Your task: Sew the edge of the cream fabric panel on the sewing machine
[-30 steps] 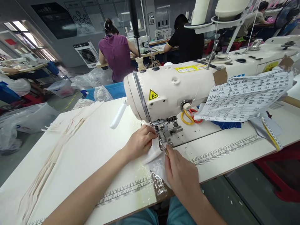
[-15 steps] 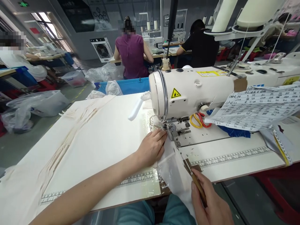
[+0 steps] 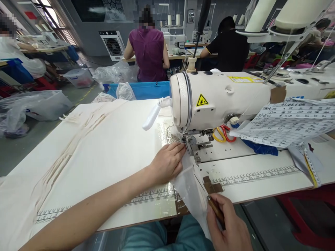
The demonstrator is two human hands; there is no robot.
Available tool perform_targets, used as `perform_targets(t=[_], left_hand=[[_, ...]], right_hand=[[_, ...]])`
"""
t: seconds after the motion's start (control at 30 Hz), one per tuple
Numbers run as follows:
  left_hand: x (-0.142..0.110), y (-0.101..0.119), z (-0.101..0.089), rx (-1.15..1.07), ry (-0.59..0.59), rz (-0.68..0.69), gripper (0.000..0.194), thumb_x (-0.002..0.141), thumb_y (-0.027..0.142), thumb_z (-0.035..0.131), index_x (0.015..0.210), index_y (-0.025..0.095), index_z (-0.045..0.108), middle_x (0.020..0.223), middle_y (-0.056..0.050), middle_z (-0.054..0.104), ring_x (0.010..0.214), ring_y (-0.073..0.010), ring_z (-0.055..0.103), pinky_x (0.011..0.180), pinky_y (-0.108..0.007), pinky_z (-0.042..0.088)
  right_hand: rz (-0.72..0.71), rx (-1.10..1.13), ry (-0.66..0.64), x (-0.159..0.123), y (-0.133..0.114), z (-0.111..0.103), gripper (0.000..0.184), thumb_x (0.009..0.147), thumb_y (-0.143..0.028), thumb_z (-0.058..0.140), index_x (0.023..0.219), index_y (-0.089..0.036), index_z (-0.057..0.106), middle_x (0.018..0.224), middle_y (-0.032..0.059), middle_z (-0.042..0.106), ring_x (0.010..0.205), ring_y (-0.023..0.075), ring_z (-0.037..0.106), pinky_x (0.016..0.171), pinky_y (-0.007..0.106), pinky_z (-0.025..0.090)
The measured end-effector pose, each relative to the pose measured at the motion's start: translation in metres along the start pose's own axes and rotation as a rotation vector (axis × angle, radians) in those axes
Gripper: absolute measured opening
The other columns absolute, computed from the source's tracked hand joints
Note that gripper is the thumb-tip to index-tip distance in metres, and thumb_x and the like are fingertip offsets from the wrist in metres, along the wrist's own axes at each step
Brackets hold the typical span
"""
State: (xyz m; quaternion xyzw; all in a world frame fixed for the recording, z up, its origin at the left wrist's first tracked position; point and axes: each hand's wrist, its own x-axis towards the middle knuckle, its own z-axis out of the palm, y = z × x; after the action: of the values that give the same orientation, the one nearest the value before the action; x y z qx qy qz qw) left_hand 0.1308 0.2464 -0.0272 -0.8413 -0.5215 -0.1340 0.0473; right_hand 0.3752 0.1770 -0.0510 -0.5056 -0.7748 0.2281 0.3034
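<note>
My left hand [image 3: 169, 162] lies on a thin white piece of fabric [image 3: 190, 190], its fingers bent and pressing the cloth right beside the presser foot [image 3: 188, 141] of a white sewing machine [image 3: 222, 97]. The fabric runs from the needle toward me and hangs over the table's front edge. At that edge my right hand [image 3: 230, 230] is closed round a slim brown-handled tool [image 3: 213, 206] and pinches the cloth's lower part with it.
A pile of beige fabric [image 3: 78, 139] covers the table's left half. Red and yellow scissors [image 3: 222, 134] and a printed sheet [image 3: 290, 120] lie to the right of the needle. Rulers [image 3: 256, 174] are taped along the table front. Other people sit at machines behind.
My right hand left the needle area and pulled back to the table's front edge with the tool. The fabric now trails toward me. My left hand stays by the presser foot.
</note>
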Motion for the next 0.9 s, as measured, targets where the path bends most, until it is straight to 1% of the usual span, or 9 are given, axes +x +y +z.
perform_targets(t=[0.07, 0.17, 0.23, 0.3, 0.43, 0.6, 0.77, 0.9], left_hand=[[0.000, 0.002, -0.002, 0.002, -0.023, -0.013, 0.045, 0.097, 0.024, 0.037, 0.134, 0.005, 0.054, 0.139, -0.016, 0.056, 0.132, -0.0294, 0.047, 0.105, -0.046, 0.045], [0.001, 0.005, -0.007, 0.024, -0.054, -0.033, 0.047, 0.099, 0.025, 0.034, 0.136, 0.003, 0.052, 0.140, -0.017, 0.053, 0.132, -0.0300, 0.046, 0.105, -0.044, 0.045], [0.001, 0.007, -0.008, 0.040, -0.057, -0.037, 0.048, 0.099, 0.025, 0.034, 0.137, 0.001, 0.050, 0.140, -0.018, 0.052, 0.130, -0.0308, 0.047, 0.104, -0.044, 0.046], [0.001, 0.010, -0.008, 0.047, -0.057, -0.040, 0.049, 0.099, 0.025, 0.033, 0.137, 0.000, 0.050, 0.140, -0.019, 0.052, 0.130, -0.0312, 0.046, 0.105, -0.044, 0.045], [-0.001, 0.015, -0.005, 0.069, -0.056, -0.047, 0.050, 0.099, 0.026, 0.032, 0.139, -0.001, 0.048, 0.143, -0.020, 0.049, 0.134, -0.0320, 0.043, 0.111, -0.045, 0.040], [-0.005, 0.019, -0.002, 0.107, -0.062, -0.045, 0.052, 0.100, 0.027, 0.031, 0.141, 0.001, 0.047, 0.147, -0.019, 0.047, 0.138, -0.0323, 0.041, 0.115, -0.047, 0.033], [-0.007, 0.020, -0.003, 0.096, -0.039, -0.015, 0.051, 0.100, 0.027, 0.031, 0.140, 0.001, 0.048, 0.145, -0.018, 0.049, 0.137, -0.0311, 0.042, 0.116, -0.047, 0.032], [-0.009, 0.021, -0.005, 0.085, -0.023, 0.011, 0.049, 0.099, 0.025, 0.032, 0.138, 0.001, 0.050, 0.143, -0.017, 0.052, 0.135, -0.0303, 0.043, 0.116, -0.047, 0.031]], right_hand=[[-0.078, -0.031, -0.023, 0.005, 0.000, -0.003, 0.015, 0.100, -0.029, 0.041, 0.112, -0.026, 0.050, 0.083, 0.0023, 0.075, 0.063, 0.0166, 0.073, 0.048, 0.021, 0.055], [-0.204, -0.097, -0.045, 0.011, 0.000, -0.007, 0.017, 0.100, -0.023, 0.041, 0.115, -0.024, 0.050, 0.087, 0.0029, 0.075, 0.065, 0.0154, 0.074, 0.050, 0.019, 0.056], [-0.266, -0.145, -0.029, 0.013, 0.000, -0.008, 0.020, 0.099, -0.020, 0.040, 0.117, -0.023, 0.049, 0.093, 0.0051, 0.075, 0.072, 0.0165, 0.075, 0.053, 0.019, 0.057], [-0.299, -0.182, -0.010, 0.015, 0.001, -0.007, 0.022, 0.099, -0.020, 0.039, 0.118, -0.021, 0.049, 0.095, 0.0066, 0.075, 0.076, 0.0176, 0.076, 0.054, 0.020, 0.057], [-0.320, -0.229, 0.004, 0.020, 0.001, -0.005, 0.024, 0.099, -0.019, 0.039, 0.121, -0.019, 0.049, 0.098, 0.0076, 0.073, 0.077, 0.0183, 0.075, 0.053, 0.022, 0.057], [-0.323, -0.225, -0.010, 0.029, -0.005, -0.004, 0.023, 0.098, -0.016, 0.039, 0.118, -0.020, 0.050, 0.093, 0.0059, 0.071, 0.076, 0.0177, 0.074, 0.052, 0.023, 0.055], [-0.339, -0.231, 0.033, 0.036, -0.014, -0.003, 0.024, 0.097, -0.015, 0.037, 0.115, -0.019, 0.051, 0.092, 0.0069, 0.072, 0.074, 0.0194, 0.074, 0.052, 0.025, 0.056], [-0.347, -0.226, 0.036, 0.041, -0.017, -0.001, 0.023, 0.096, -0.014, 0.038, 0.114, -0.019, 0.052, 0.090, 0.0065, 0.071, 0.073, 0.0203, 0.074, 0.054, 0.027, 0.057]])
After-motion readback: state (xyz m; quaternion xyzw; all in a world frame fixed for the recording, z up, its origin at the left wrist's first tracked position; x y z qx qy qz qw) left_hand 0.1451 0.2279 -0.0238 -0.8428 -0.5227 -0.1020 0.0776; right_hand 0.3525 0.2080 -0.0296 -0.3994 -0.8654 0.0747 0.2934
